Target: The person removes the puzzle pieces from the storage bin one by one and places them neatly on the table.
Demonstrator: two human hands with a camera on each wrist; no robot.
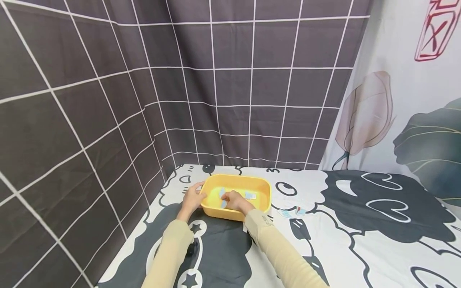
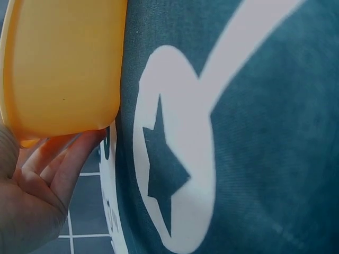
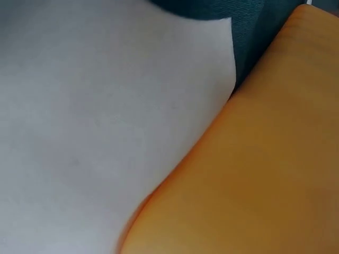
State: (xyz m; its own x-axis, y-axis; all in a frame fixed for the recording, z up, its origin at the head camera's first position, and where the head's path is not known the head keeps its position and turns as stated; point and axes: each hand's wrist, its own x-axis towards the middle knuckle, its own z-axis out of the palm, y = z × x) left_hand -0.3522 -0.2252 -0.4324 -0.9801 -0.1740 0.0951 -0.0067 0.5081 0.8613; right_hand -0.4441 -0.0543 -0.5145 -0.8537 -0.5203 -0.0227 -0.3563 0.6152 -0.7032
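A yellow plastic basin [image 1: 252,183] stands on the patterned cloth. My left hand [image 1: 192,199] grips its left end; in the left wrist view that hand [image 2: 39,196] has its thumb up by the rim and its fingers against the end wall. My right hand [image 1: 235,201] reaches inside the basin, fingertips pinching a small light-blue packet [image 1: 224,204]. Blue also shows just above those fingers, on a piece [image 1: 221,192] that may be separate. Another blue-and-white packet [image 1: 250,195] lies on the basin floor to the right. The right wrist view shows the basin's outer wall [image 3: 254,174] but no fingers.
Right of the basin, a few small blue-and-white packets [image 1: 291,213] lie on the black-and-white cartoon cloth [image 1: 230,248]. A dark grid-patterned curtain [image 1: 234,88] hangs behind and at the left. A white curtain [image 1: 378,120] with flower prints hangs at the right.
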